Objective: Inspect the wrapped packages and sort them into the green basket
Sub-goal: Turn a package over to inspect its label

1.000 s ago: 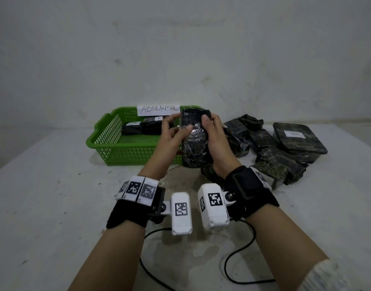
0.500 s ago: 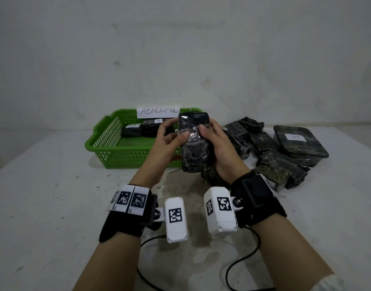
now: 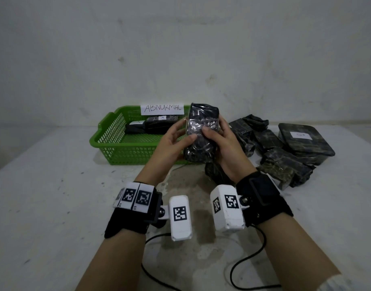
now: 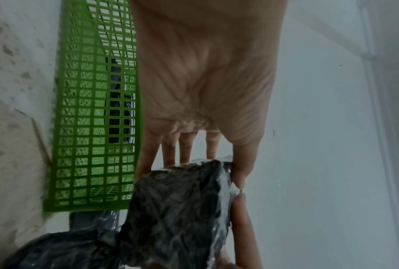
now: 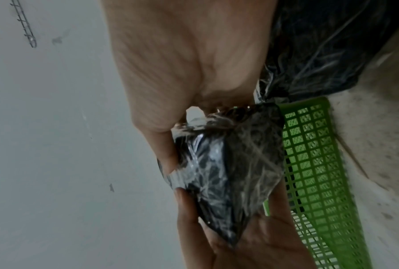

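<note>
A dark package wrapped in shiny clear film [image 3: 202, 133] [image 4: 177, 216] [image 5: 230, 174] stands upright in the air, held between both hands just in front of the green basket [image 3: 109, 141]. My left hand [image 3: 176, 137] grips its left side, thumb on the front and fingers behind. My right hand [image 3: 220, 141] grips its right side, thumb across the front. The basket's mesh wall [image 4: 90, 127] [image 5: 313, 172] shows in both wrist views. Two wrapped packages [image 3: 159, 123] with small white labels lie inside the basket at its back.
A white card reading ABNORMAL [image 3: 162, 108] stands on the basket's back rim. Several dark wrapped packages [image 3: 285, 156] lie piled on the table to the right, one [image 3: 217, 175] under my right wrist. Black cables [image 3: 239, 271] trail across the near table. A wall stands close behind.
Both hands have turned and lifted the package slightly, keeping their grip; its top now stands higher against the basket's rim. The head view has shifted a little lower.
</note>
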Tool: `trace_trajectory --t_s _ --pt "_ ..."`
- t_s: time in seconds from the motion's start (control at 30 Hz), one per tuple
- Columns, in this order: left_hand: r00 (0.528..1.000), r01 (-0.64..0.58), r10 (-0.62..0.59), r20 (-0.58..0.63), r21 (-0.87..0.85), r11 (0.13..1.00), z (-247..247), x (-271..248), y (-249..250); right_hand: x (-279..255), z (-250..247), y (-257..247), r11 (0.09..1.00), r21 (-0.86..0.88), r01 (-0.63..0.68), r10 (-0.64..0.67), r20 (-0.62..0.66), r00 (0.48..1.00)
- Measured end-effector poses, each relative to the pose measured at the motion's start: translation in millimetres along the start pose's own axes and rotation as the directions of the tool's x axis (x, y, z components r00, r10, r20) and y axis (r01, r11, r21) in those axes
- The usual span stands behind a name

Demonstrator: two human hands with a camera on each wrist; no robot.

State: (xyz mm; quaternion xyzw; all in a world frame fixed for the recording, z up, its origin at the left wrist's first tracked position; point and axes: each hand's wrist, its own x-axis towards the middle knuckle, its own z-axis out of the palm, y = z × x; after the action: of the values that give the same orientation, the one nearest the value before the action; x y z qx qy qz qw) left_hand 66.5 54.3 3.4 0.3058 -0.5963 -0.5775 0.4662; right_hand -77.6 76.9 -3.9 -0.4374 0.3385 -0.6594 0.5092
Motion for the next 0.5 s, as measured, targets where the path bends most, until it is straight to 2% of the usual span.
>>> trace_trajectory --t_s 0.2,0.5 --pt "0.995 0.0 -0.005 -0.098 -0.051 0.999 0.6 0.3 -2.1 -1.1 -5.1 -0.7 0.988 -0.152 -0.019 0.035 0.107 0.994" --pt "1.0 0.006 -0.007 -0.024 -0.056 0.998 -6.8 -1.8 0.0 -2.2 -10.1 -3.6 0.981 -0.192 -0.011 0.039 0.141 0.989"
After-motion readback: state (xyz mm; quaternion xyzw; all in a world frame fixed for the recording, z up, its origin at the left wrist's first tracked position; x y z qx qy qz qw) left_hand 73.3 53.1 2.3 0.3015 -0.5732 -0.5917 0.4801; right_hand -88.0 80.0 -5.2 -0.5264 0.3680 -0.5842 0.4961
